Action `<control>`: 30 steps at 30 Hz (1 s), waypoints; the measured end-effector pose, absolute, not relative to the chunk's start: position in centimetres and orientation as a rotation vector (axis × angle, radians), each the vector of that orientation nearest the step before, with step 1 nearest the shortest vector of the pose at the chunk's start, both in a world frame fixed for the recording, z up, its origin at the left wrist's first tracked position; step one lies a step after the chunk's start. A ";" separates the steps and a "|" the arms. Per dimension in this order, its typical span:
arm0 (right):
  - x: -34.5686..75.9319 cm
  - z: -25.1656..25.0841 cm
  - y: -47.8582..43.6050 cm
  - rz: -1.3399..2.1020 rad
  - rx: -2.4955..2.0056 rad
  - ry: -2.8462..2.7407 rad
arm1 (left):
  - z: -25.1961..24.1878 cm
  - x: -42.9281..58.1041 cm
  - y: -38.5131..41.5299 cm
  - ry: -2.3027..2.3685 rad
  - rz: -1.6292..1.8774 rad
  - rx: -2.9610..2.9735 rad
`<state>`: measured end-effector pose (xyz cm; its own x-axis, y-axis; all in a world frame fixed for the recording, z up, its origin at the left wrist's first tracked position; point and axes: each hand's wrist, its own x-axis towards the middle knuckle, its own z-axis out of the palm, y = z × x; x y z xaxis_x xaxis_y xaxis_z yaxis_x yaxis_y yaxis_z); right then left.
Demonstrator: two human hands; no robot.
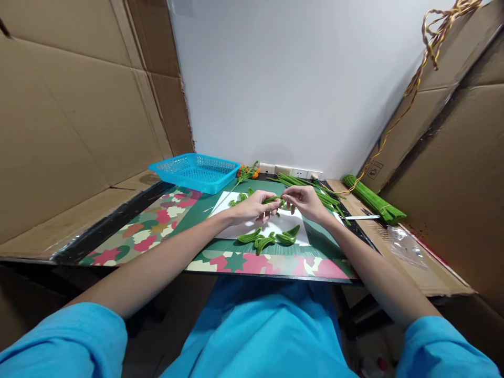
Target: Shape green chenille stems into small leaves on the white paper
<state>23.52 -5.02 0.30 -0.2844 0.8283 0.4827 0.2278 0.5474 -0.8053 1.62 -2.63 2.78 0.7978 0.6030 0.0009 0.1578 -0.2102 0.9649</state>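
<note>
The green fuzzy piece (pixel 271 199) lies crosswise above the white paper (pixel 232 231), gripped by the left hand (pixel 258 206); the right hand (pixel 305 201), nearer its right end, pinches there with closed fingertips.

Blue plastic basket (pixel 185 181): shallow, rectangular, latticed, near the back left.
White wall (pixel 291 94): plain, straight ahead.
Socket strip (pixel 299 172): pale, along the foot of the wall.
Cardboard panels (pixel 71 100): tall, brown, standing left and right.
Twisted cord (pixel 414 84): yellow and brown, looped at top right, trailing down.
Clear plastic bag (pixel 407 247): on flat cardboard (pixel 437 278) at right.
Patterned table covering (pixel 255 264): pink, green and cream blotches.
</note>
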 end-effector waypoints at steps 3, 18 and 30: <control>23.5 0.5 -5.2 0.777 -0.878 -1.787 | 2.3 1.8 -2.2 0.615 0.511 1.707; 23.2 -0.8 -5.3 -0.105 -0.982 -2.079 | 0.3 2.3 -1.3 0.676 0.672 1.637; 23.9 0.7 -6.4 -0.538 -0.841 -2.179 | 2.0 2.1 -2.3 0.577 0.498 1.637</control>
